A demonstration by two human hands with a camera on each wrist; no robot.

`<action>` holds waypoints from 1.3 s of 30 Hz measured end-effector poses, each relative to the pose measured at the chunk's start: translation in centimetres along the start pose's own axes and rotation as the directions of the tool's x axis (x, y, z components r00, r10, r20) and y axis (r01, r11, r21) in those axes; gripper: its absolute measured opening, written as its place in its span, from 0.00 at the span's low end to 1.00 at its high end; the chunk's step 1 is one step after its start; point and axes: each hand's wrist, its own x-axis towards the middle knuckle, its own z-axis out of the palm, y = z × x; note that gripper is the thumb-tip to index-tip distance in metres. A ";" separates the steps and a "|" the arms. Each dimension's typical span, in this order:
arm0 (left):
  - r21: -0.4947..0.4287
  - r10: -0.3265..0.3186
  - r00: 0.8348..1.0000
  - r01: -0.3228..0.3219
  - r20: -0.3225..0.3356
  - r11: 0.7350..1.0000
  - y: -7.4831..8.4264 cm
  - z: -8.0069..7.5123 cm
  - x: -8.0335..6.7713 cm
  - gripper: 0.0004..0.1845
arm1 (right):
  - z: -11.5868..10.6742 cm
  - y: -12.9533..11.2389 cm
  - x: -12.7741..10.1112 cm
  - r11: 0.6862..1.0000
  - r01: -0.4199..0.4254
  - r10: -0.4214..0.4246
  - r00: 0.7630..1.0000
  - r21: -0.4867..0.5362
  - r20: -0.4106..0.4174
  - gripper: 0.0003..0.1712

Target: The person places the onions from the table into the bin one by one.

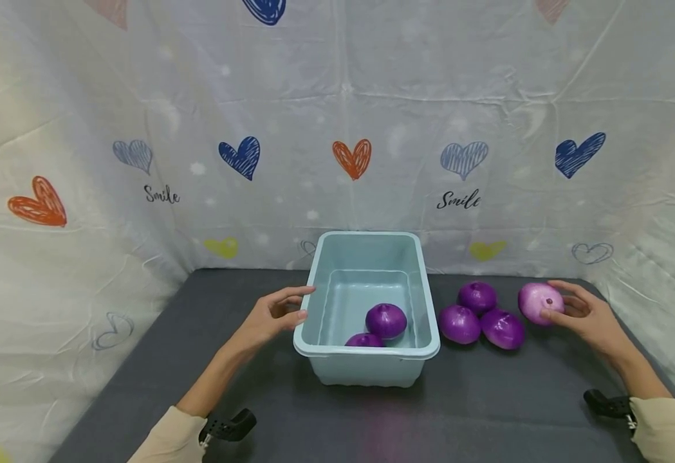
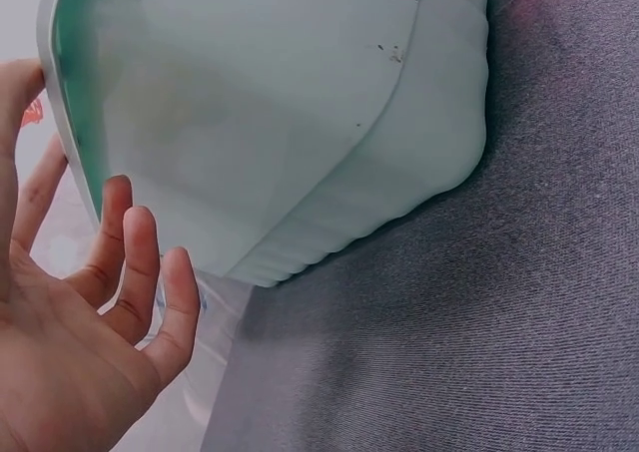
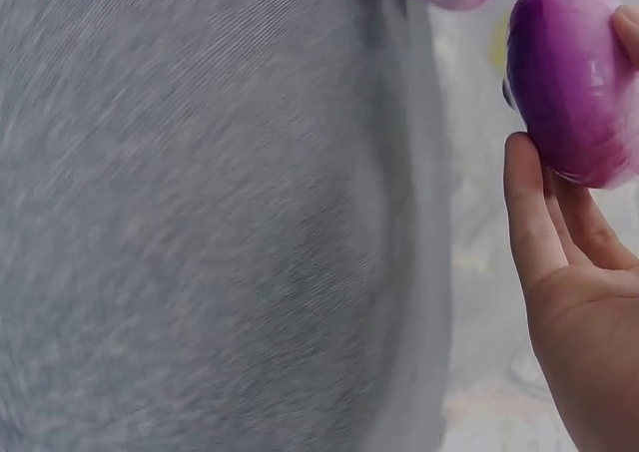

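My right hand (image 1: 589, 315) pinches a purple onion (image 1: 536, 301) between thumb and fingers, its paler end facing the head camera. In the right wrist view this onion (image 3: 569, 83) is held at the fingertips. To its left, three more onions (image 1: 503, 328) sit close together on the table. A light blue plastic bin (image 1: 366, 370) stands in the middle, with two onions (image 1: 386, 321) inside, one partly hidden by the front wall. Beside the bin's left rim is my left hand (image 1: 270, 315); its thumb and index fingertip touch the rim, the other fingers loosely bent (image 2: 90, 342).
A dark grey cloth covers the table (image 1: 482, 399). Behind it and along both sides hangs a white curtain (image 1: 291, 116) printed with hearts and "Smile". The bin's far end stands close to the back curtain.
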 end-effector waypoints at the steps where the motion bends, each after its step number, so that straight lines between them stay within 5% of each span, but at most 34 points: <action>1: 0.001 0.000 1.000 0.000 0.001 1.000 0.0 0.0 0.0 0.25 | 0.0 -0.2 0.1 1.000 0.003 -0.003 1.000 0.012 0.003 0.34; 39: -0.012 -0.002 1.000 0.002 -0.003 1.000 0.0 0.0 0.0 0.25 | 4.1 -6.6 4.1 0.991 -0.011 -0.007 0.992 0.135 0.129 0.33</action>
